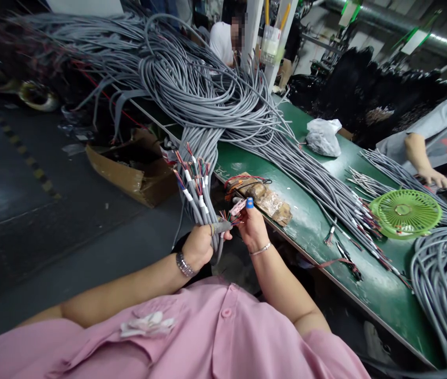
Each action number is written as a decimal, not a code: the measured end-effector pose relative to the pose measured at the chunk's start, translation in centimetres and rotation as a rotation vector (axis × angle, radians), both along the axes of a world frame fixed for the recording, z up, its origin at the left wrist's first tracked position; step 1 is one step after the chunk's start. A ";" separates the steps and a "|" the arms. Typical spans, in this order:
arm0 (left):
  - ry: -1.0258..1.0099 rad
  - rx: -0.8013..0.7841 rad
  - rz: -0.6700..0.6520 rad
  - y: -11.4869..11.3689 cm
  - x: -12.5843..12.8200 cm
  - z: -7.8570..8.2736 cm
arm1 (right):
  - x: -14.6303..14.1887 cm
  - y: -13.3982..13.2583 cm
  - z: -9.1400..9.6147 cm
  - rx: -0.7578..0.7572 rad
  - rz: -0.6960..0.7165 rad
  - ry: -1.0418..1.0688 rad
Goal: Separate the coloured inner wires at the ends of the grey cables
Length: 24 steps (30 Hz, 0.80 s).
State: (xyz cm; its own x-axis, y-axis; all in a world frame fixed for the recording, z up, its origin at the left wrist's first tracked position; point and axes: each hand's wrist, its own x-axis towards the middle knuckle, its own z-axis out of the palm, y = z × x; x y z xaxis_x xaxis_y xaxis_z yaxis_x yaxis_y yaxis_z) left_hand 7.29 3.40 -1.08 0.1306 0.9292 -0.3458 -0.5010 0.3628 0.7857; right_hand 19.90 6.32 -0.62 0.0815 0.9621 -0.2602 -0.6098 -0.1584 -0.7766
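Observation:
My left hand (pixel 200 246) is closed around a bunch of grey cables (pixel 196 210), whose stripped ends stand up with thin coloured wires and white wrappings. One cable end points right from this fist, its thin wires (pixel 234 220) fanned out toward my other hand. My right hand (pixel 252 229) pinches a small pale pink piece (pixel 238 207) beside those wires; its exact kind is too small to tell. A blue cover (pixel 250 202) sits on a fingertip of this hand. Just behind it, a worn tape-wrapped block (pixel 268 200) lies at the table edge.
Large coils of grey cable (pixel 192 89) cover the green table (pixel 306 210). A green fan (pixel 405 213), a plastic bag (pixel 323 137) and snips (pixel 348 260) lie on it. A cardboard box (pixel 132 168) stands on the floor at left. A co-worker's hand (pixel 434 176) is at right.

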 end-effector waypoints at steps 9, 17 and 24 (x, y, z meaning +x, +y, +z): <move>-0.006 -0.016 0.027 -0.3 -0.2 0.2 | 0.2 -0.2 -0.7 -0.027 0.100 0.080; 0.001 -0.027 0.017 -1.4 -1.1 0.9 | 0.4 -0.8 0.1 0.007 0.187 0.083; -0.070 -0.101 -0.051 -0.4 -1.1 1.8 | 0.1 -0.5 -0.8 0.033 0.121 0.081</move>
State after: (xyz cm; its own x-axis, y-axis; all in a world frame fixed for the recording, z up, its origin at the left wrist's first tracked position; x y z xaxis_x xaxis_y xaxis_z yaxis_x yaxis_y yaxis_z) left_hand 6.22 3.00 0.71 0.2038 0.8816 -0.4256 -0.5325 0.4647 0.7075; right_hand 20.00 5.83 -1.45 -0.0554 0.9718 -0.2293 -0.6484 -0.2096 -0.7319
